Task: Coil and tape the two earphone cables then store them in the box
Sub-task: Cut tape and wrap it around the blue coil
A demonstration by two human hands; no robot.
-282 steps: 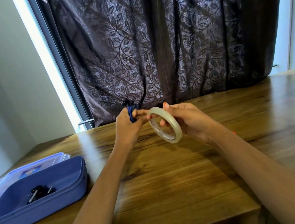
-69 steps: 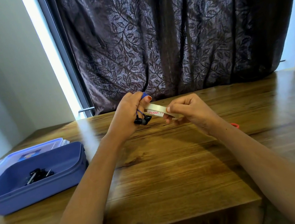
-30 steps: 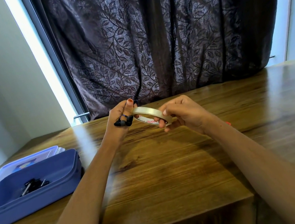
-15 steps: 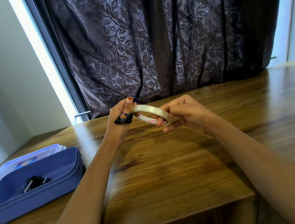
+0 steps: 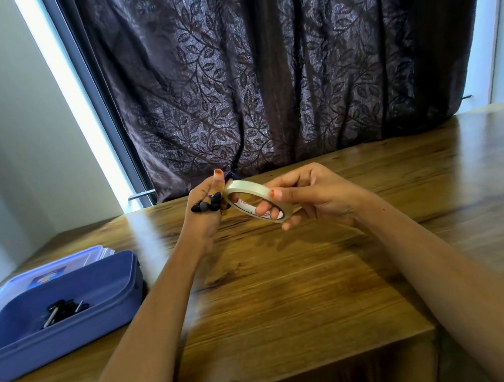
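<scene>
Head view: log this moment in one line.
left hand grips blue-cable earphone | right hand holds tape roll beside it | box open, black earphone inside

Glossy grained wooden table [image 5: 289,297], smooth matt plastic box [image 5: 70,324], translucent shiny tape roll [image 5: 253,195], patterned cloth curtain [image 5: 276,61]

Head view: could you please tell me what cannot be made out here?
Head view, coil: hidden behind the left hand; only the earbuds show.
Head view, tape roll: any free strip is too clear to see.
Head view, stored earphones in the box: too small to tell whether taped.
</scene>
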